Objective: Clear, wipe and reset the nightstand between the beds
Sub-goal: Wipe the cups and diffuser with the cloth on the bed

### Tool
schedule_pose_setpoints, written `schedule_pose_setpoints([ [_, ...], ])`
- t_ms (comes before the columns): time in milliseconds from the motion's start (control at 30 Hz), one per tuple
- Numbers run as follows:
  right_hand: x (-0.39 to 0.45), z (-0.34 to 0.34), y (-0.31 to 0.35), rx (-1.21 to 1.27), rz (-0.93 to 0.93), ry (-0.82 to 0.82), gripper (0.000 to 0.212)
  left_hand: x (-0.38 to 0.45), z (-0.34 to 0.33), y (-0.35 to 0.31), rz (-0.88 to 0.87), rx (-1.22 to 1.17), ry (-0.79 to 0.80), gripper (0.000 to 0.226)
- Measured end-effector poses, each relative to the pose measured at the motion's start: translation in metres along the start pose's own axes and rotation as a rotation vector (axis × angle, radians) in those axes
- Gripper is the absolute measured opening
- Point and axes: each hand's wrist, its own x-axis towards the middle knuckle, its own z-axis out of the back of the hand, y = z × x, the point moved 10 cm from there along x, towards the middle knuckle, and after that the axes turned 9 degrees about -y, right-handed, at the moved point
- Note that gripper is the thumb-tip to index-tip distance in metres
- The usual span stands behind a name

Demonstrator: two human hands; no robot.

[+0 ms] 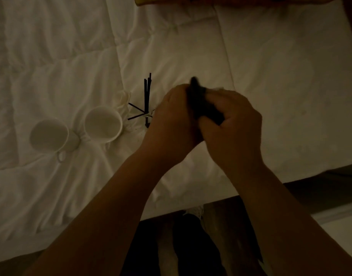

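Dim room, white bed (270, 76). Your left hand (171, 120) and right hand (234, 124) both clench a blurred dark object (203, 104) above it. Left lie black sticks (146, 94), then two white cups (102, 124) tipped over.

A white quilted duvet (51, 62) covers the bed (290, 96) and fills most of the frame, creased and stitched into broad panels on the left side, smoother on the right. At the top edge, right of centre, lies a strip of yellow-orange patterned fabric (211, 0), cut off by the frame. Along the bottom runs a dark wooden floor (165, 246), with a pale shoe (195, 211) showing just below the edge of the bed and dark trouser legs (191, 246) beneath it. A dim grey band (320, 188) crosses the lower right.
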Motion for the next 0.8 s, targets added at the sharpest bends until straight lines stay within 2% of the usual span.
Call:
schedule_pose_setpoints([
  [133, -0.009, -0.013, 0.018, 0.056, 0.170, 0.168, 0.029, -0.005, 0.004, 0.011, 0.035, -0.027, 0.015, 0.050],
  [200, -0.009, -0.011, 0.010, -0.033, 0.207, 0.171, 0.030, -0.012, 0.006, 0.014, 0.064, -0.038, 0.000, 0.054],
  [267, -0.004, 0.001, -0.010, -0.047, 0.098, 0.079, 0.027, -0.020, 0.007, 0.016, 0.098, -0.080, -0.025, 0.065],
  [367, -0.002, 0.021, -0.049, 0.226, -0.280, -0.036, 0.016, -0.032, 0.003, 0.019, 0.168, -0.251, -0.025, 0.075],
  [467, -0.007, 0.028, -0.068, 0.471, -0.482, -0.063, 0.016, -0.047, -0.017, 0.030, 0.450, -0.574, 0.089, 0.070],
  [567, -0.008, 0.034, -0.068, 0.509, -0.481, -0.075, 0.016, -0.062, -0.035, 0.046, 0.790, -0.991, 0.074, 0.051],
  [633, -0.005, 0.037, -0.066, 0.528, -0.472, -0.114, 0.015, -0.064, -0.041, 0.050, 0.831, -0.960, 0.128, 0.041],
  [700, -0.001, 0.038, -0.061, 0.521, -0.437, -0.129, 0.015, -0.067, -0.047, 0.049, 0.808, -0.893, 0.261, 0.040],
  [800, 0.003, 0.032, -0.051, 0.544, -0.408, -0.073, 0.016, -0.067, -0.051, 0.044, 0.807, -0.952, 0.350, 0.039],
])
